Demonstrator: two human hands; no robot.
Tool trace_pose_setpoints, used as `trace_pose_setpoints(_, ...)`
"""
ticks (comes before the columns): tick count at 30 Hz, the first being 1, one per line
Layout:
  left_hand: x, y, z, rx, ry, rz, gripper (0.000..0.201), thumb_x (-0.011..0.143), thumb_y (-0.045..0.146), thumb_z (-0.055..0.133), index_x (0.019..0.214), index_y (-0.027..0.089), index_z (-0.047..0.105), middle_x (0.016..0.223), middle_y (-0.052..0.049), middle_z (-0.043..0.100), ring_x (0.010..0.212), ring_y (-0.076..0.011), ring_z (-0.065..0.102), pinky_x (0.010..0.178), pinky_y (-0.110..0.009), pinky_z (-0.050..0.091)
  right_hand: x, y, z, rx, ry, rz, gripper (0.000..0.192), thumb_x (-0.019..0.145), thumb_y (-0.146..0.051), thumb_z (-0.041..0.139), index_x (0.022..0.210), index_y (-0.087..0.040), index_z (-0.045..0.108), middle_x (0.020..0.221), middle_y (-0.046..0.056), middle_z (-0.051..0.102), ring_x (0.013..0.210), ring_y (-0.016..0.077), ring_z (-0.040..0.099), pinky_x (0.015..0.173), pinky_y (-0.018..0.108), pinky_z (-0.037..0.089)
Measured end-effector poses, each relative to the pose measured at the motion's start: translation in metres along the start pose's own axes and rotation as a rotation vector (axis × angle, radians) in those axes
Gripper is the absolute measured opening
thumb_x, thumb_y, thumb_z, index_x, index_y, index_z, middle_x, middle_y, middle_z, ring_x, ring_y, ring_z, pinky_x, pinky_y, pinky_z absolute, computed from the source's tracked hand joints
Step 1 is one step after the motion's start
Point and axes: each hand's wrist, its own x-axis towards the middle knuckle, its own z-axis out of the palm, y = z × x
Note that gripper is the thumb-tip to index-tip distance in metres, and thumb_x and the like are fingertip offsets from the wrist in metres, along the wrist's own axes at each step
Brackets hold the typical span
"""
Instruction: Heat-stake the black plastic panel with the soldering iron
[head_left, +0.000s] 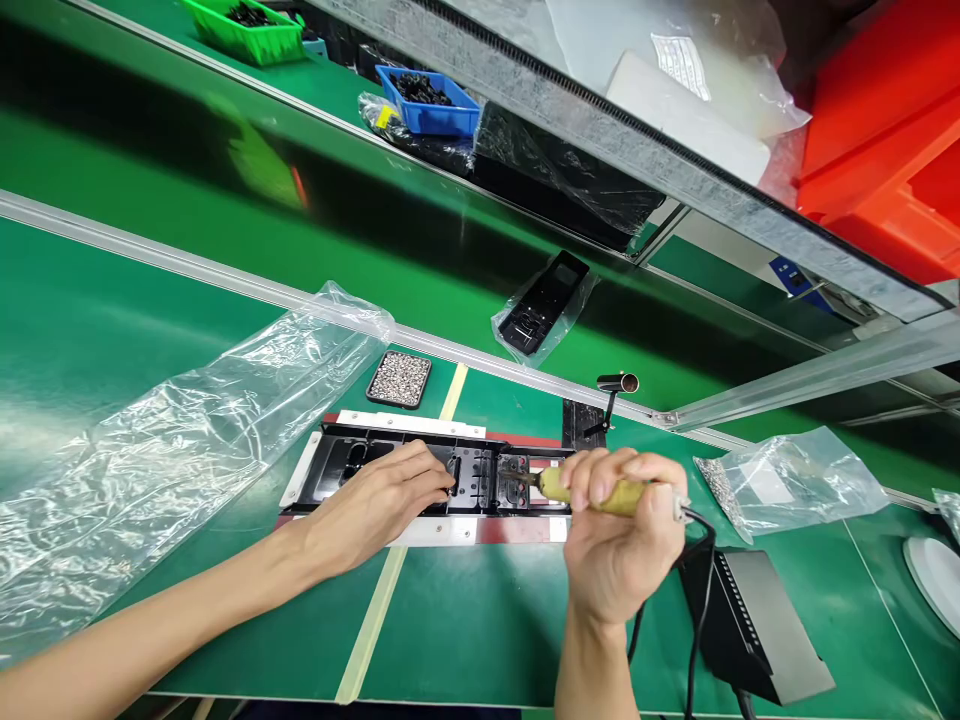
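A long black plastic housing [476, 477] lies in a white and red fixture [439, 530] on the green bench. My left hand [394, 490] rests over the middle of the housing. Its fingers are drawn together with the tips down by a slot; whatever they pinch, if anything, is too small to make out. My right hand [626, 530] is wrapped round the yellow handle of a soldering iron [555, 486], with a black cord trailing from its end. The iron's tip points left, at the housing's right section. Reddish dots show in that section.
Behind the fixture sits a black tray [400, 380] of small metal parts. Clear plastic sheeting [195, 440] covers the left. A bagged black panel [545, 300] lies farther back. At right are a bag of metal parts [787, 480] and a black box [757, 625]. A metal shelf edge [600, 120] hangs above.
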Motion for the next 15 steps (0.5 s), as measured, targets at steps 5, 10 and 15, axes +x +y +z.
trace_pose_setpoints(5, -0.014, 0.001, 0.003, 0.147, 0.004, 0.072, 0.031, 0.107, 0.006, 0.045, 0.129, 0.017, 0.064, 0.113, -0.009, 0.066, 0.104, -0.0206, 0.059, 0.087, -0.035, 0.055, -0.013, 0.010, 0.023, 0.068, 0.003, -0.009, 0.031, 0.109, -0.032, 0.043, 0.081, -0.020, 0.049, 0.057, -0.007, 0.039, 0.045, 0.0081, 0.037, 0.049, 0.021, 0.044)
trace_pose_setpoints(10, -0.014, 0.000, 0.003, 0.315, 0.003, 0.164, 0.034, 0.105, 0.002, 0.043, 0.132, 0.012, 0.061, 0.114, -0.011, 0.067, 0.106, -0.0229, 0.060, 0.089, -0.038, 0.058, -0.020, 0.014, 0.034, 0.079, -0.034, 0.016, 0.032, 0.107, -0.034, 0.045, 0.079, -0.020, 0.046, 0.055, -0.007, 0.037, 0.044, 0.0075, 0.035, 0.048, 0.020, 0.043)
trace_pose_setpoints(15, -0.016, 0.003, 0.001, 0.328, 0.079, 0.152, 0.039, 0.101, -0.001, 0.047, 0.137, 0.009, 0.058, 0.117, -0.012, 0.067, 0.112, -0.0246, 0.061, 0.093, -0.039, 0.059, -0.025, 0.019, 0.043, 0.098, -0.067, 0.043, 0.037, 0.106, -0.034, 0.046, 0.073, -0.019, 0.040, 0.052, -0.007, 0.034, 0.042, 0.0068, 0.033, 0.046, 0.019, 0.041)
